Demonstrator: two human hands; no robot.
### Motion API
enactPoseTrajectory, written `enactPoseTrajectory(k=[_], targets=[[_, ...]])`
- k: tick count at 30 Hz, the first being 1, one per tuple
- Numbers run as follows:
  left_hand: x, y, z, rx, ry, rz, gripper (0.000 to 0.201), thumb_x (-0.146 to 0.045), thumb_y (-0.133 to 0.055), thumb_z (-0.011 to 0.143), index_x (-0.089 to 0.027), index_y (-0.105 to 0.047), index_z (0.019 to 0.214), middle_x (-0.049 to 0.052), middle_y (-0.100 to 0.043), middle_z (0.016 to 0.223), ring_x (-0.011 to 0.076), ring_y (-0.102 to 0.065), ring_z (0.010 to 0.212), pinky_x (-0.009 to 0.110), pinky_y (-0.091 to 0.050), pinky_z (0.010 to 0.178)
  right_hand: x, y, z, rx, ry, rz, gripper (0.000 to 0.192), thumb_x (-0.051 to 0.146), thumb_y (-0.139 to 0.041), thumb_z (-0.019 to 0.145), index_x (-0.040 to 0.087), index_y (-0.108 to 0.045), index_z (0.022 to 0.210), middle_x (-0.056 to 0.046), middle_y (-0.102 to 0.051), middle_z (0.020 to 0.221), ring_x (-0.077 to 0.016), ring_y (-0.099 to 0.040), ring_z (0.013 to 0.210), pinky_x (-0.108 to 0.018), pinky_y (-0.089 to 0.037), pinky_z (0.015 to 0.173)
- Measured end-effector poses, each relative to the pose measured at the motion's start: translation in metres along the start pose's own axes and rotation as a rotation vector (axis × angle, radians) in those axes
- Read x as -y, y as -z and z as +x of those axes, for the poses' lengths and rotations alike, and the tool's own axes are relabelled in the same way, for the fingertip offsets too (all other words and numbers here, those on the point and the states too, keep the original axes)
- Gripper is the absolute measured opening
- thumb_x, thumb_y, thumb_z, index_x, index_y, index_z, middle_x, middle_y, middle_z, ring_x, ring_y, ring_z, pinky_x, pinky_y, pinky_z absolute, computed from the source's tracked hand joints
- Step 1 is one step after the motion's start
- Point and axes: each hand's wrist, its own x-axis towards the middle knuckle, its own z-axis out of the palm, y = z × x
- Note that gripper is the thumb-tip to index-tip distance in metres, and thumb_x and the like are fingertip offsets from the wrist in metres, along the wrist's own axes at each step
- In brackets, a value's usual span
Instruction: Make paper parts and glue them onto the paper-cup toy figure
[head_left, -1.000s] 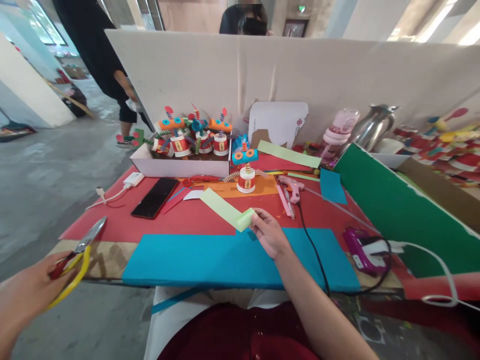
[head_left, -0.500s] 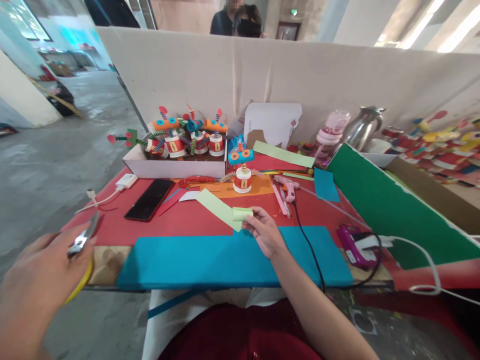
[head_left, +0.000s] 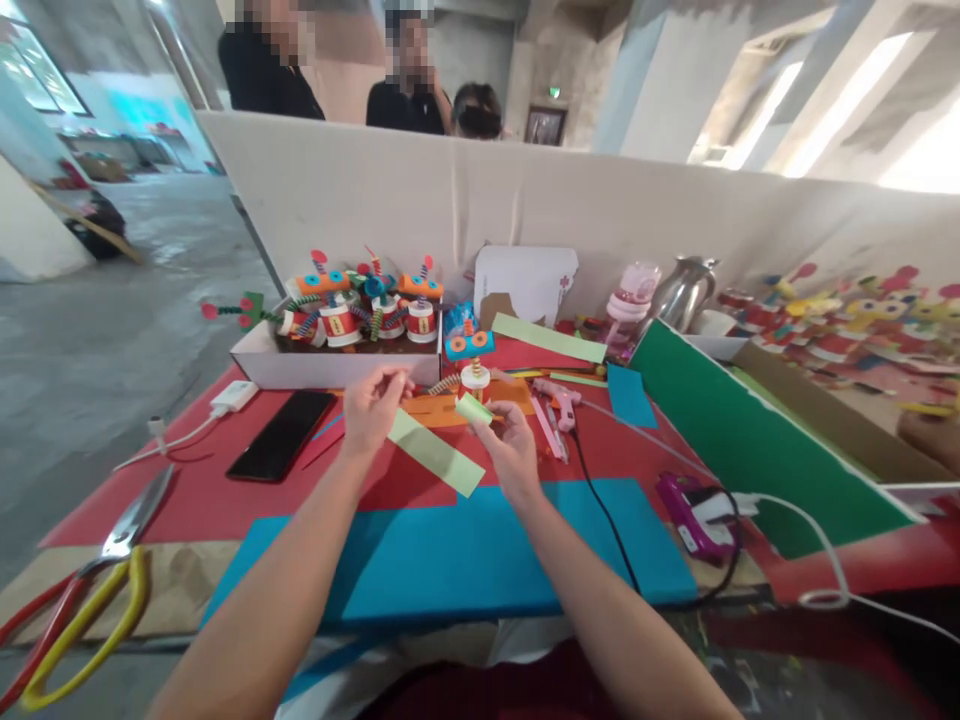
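Observation:
A small curled piece of light green paper (head_left: 474, 409) is pinched between the thumb and fingers of my right hand (head_left: 516, 450), just in front of a paper-cup figure (head_left: 475, 383) with a blue head and orange eyes. My left hand (head_left: 373, 408) is over the red table left of that figure, its fingertips drawn together; what they hold, if anything, is hidden. A flat light green strip (head_left: 439, 453) lies between and below both hands. Large scissors (head_left: 120, 550) with red and yellow handles rest at the table's left corner.
A white box (head_left: 337, 370) of similar figures stands at the back left, behind a black phone (head_left: 279, 436). To the right are a pink glue gun (head_left: 559, 395) with a black cord, a purple power block (head_left: 697, 520) and a green board (head_left: 757, 440). Blue paper (head_left: 450, 560) covers the front edge.
My left hand has let go of the large scissors at the left corner and moved right, over the table's middle. My right hand still holds the curled green paper, now tilted.

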Motion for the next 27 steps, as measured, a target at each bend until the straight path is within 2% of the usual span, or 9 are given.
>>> enactPoseTrajectory(k=[6,12,15,18,22,27], targets=[[0.014,-0.011,-0.023,0.184,0.054,-0.056,0.022,-0.036,-0.059,0.078,-0.015,-0.065,0.084,0.001,-0.065,0.069,0.0132,-0.059,0.065,0.023,-0.047,0.063,-0.012,0.004,0.002,0.025,0.016,0.015,0.027,0.032,-0.074,0.069,0.025,-0.056,0.087,-0.001,-0.067,0.092,-0.0166,-0.065,0.079,-0.032,-0.053,0.078],[0.015,-0.016,-0.026,0.275,0.041,-0.048,0.020,-0.036,-0.061,0.079,-0.017,-0.064,0.078,0.000,-0.063,0.071,0.0126,-0.056,0.065,0.023,-0.044,0.062,-0.016,0.005,0.004,0.050,-0.016,0.011,0.027,0.034,-0.075,0.069,0.024,-0.055,0.085,-0.002,-0.065,0.098,-0.0164,-0.065,0.078,-0.036,-0.055,0.078],[0.016,-0.020,-0.026,0.300,0.077,-0.095,0.022,-0.037,-0.062,0.077,-0.016,-0.065,0.079,0.001,-0.063,0.072,0.0130,-0.056,0.066,0.023,-0.044,0.062,-0.018,0.004,0.005,0.067,-0.004,0.011,0.028,0.035,-0.076,0.067,0.024,-0.056,0.082,-0.003,-0.064,0.100,-0.0171,-0.065,0.081,-0.035,-0.056,0.077],[0.014,-0.023,-0.027,0.342,0.175,-0.197,0.025,-0.038,-0.066,0.074,-0.015,-0.065,0.083,0.001,-0.064,0.072,0.0128,-0.056,0.065,0.023,-0.044,0.060,-0.021,0.003,0.005,0.113,0.036,0.000,0.026,0.033,-0.076,0.067,0.024,-0.057,0.082,-0.002,-0.064,0.097,-0.0160,-0.064,0.080,-0.033,-0.055,0.074],[0.014,-0.022,-0.027,0.433,0.379,-0.420,0.032,-0.035,-0.074,0.067,-0.015,-0.064,0.089,0.001,-0.065,0.073,0.0103,-0.055,0.059,0.022,-0.043,0.055,-0.029,0.006,0.008,0.185,0.109,-0.026,0.027,0.032,-0.076,0.068,0.023,-0.059,0.086,-0.001,-0.064,0.089,-0.0154,-0.063,0.080,-0.030,-0.053,0.073],[0.017,-0.018,-0.025,0.541,0.517,-0.606,0.031,-0.024,-0.080,0.055,-0.014,-0.065,0.081,0.002,-0.065,0.074,0.0092,-0.056,0.060,0.021,-0.044,0.057,-0.035,0.012,0.011,0.276,0.124,-0.077,0.028,0.035,-0.077,0.068,0.023,-0.059,0.087,0.000,-0.064,0.085,-0.0170,-0.064,0.080,-0.031,-0.052,0.074]])
